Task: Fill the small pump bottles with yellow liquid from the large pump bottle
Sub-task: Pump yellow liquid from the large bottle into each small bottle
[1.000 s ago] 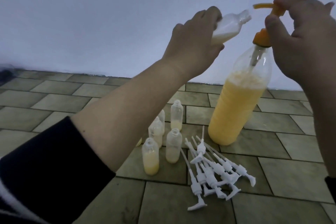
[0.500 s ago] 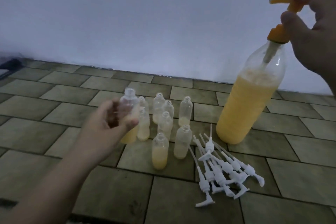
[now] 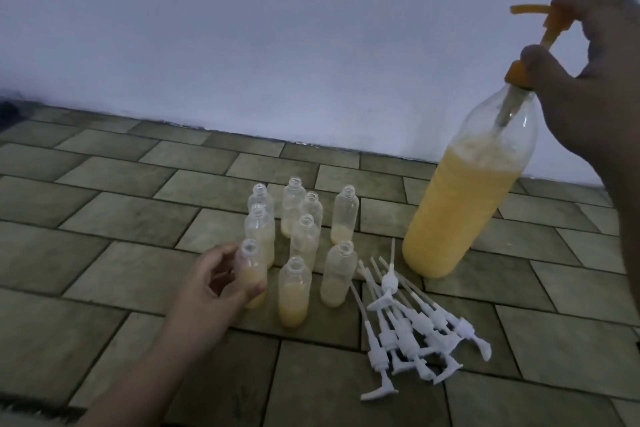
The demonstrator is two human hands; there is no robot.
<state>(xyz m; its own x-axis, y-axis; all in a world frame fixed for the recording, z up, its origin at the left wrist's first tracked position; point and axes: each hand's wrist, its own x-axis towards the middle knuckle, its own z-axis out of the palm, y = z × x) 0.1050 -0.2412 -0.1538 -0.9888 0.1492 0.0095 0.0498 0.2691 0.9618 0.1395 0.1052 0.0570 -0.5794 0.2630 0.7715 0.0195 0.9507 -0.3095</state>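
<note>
Our left hand [image 3: 214, 282] curls its fingers [image 3: 254, 288] round a small bottle [image 3: 252, 272] standing on the floor [image 3: 104, 253] beside the others. Farther off, our right hand [image 3: 585, 80] pinches the orange pump [image 3: 540, 42] on the big bottle [image 3: 464, 204].

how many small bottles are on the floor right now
9 small bottles: eight stand clustered on the tiles left of the large pump bottle; the ninth, front left, is in the left hand. None looks hidden.
</note>
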